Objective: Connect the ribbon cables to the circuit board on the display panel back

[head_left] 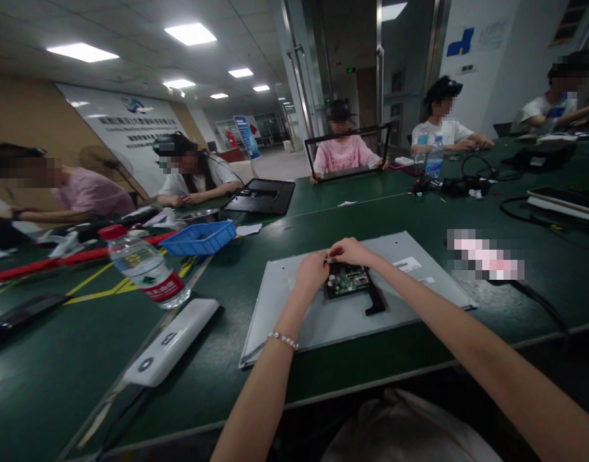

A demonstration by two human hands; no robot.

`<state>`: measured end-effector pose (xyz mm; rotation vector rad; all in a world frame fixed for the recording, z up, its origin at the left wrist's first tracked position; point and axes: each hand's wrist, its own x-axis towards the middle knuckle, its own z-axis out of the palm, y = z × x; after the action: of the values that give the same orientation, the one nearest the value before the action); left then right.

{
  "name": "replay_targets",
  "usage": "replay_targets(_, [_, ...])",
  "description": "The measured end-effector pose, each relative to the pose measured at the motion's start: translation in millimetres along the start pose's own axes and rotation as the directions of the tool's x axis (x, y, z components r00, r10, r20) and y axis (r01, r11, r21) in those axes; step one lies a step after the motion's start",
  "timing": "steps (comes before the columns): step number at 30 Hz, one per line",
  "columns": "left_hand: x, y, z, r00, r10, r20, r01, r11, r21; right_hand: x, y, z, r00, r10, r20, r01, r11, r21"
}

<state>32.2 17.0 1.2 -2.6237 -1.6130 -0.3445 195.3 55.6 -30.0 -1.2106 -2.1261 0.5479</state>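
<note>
A grey flat panel (294, 321) lies on the green table in front of me. On it sits a black frame holding a green circuit board (348, 281), with a black arm reaching toward the lower right. My left hand (314, 269) and my right hand (348, 251) meet at the board's upper left corner. The fingers of both are closed together around something small and pale that I cannot make out. White labels (407, 264) show on the panel, right of the board.
Left of the panel are a white power bank (173, 343) with a cable, a water bottle (147, 268) and a blue tray (198, 239). A blurred pink object (484, 255) lies to the right. Across the table, a person holds a black frame (347, 173); other people sit nearby.
</note>
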Motion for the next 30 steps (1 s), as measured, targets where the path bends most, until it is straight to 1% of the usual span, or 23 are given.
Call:
replay_targets(6, [-1.0,1.9,-2.1,1.000,-0.016,0.005,0.016,1.000,0.008,-5.2,-6.7,-7.0,1.000,0.003,-0.021,-0.005,0.997,-0.073])
replay_targets(11, [-1.3,1.6,-4.1,1.000,0.001,-0.023,-0.001,1.000,0.015,-12.3,-14.4,-14.2,0.997,-0.050,0.051,0.059,0.980,-0.192])
replay_targets(14, [-1.6,1.6,-4.9,1.000,-0.016,-0.026,0.017,1.000,0.025,-15.4,-19.2,-15.8,0.993,-0.055,0.101,0.082,0.955,-0.285])
replay_targets(19, [-1.5,2.8,-5.3,0.999,-0.037,-0.013,0.038,0.999,0.026,-17.0,-25.5,-14.5,0.995,-0.042,0.093,0.075,0.918,-0.391])
replay_targets(23, [-1.2,2.1,-5.4,0.999,-0.032,-0.008,0.032,0.999,0.028,-16.7,-25.9,-14.6,0.997,-0.026,0.072,0.051,0.925,-0.375])
replay_targets(28, [-1.1,-0.1,-5.3,1.000,-0.006,-0.025,0.007,1.000,0.027,-14.8,-24.2,-15.1,0.998,-0.059,-0.035,0.045,0.948,-0.317])
replay_targets(30, [-1.2,-0.3,-5.6,1.000,-0.006,-0.030,0.007,1.000,0.020,-14.8,-24.1,-13.9,0.996,-0.078,-0.045,0.060,0.949,-0.310])
